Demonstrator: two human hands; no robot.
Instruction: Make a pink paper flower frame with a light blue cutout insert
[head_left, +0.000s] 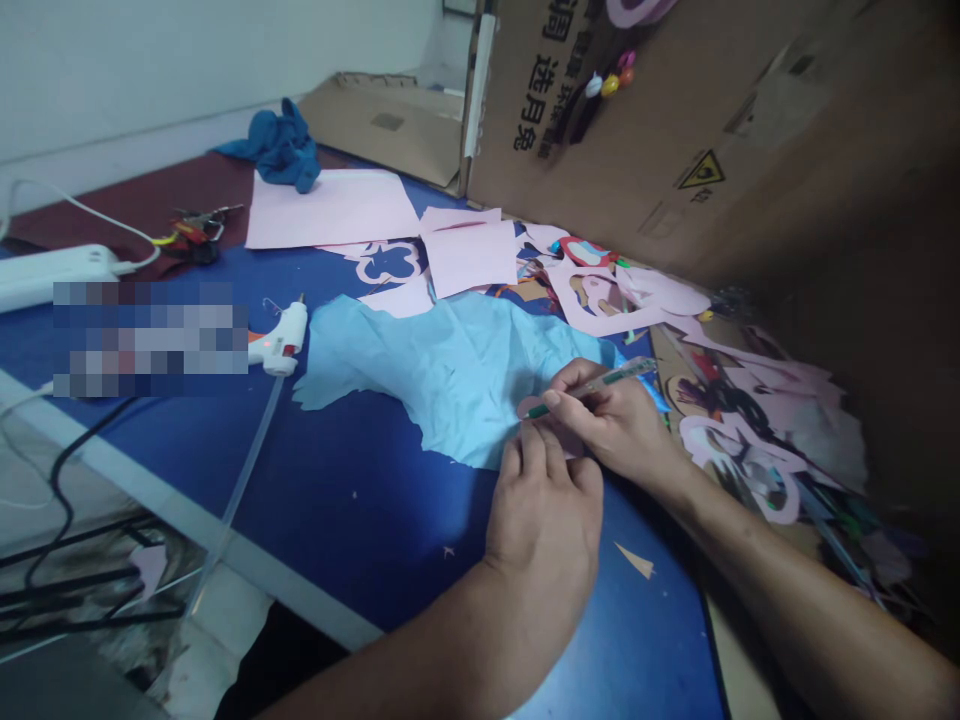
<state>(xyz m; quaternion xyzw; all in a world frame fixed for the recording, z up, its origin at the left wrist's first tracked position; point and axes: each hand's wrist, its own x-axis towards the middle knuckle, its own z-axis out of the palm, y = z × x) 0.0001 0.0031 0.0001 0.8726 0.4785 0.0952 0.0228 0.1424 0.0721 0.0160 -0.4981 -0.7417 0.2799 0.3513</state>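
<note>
My right hand (pixel 622 425) pinches a clear-barrelled pen (pixel 628 370) with a green grip, its tip pointing down and left. Just under the tip shows the edge of a small pink paper piece (pixel 524 406), mostly covered by my hands. Beside the tip my left hand (pixel 544 510) lies palm down, fingers stretched forward and pressed on the paper. Both hands rest at the near right edge of a crumpled light blue sheet (pixel 442 370), spread on the dark blue tabletop (pixel 352 510).
A white hot glue gun (pixel 287 338) with a long glue stick stands at left, near a white power strip (pixel 56 278). Pink paper sheets (pixel 471 258) and cut scraps (pixel 592 295) lie behind. A large cardboard box (pixel 675 120) rises at right. Blue cloth (pixel 281 145) sits farther back.
</note>
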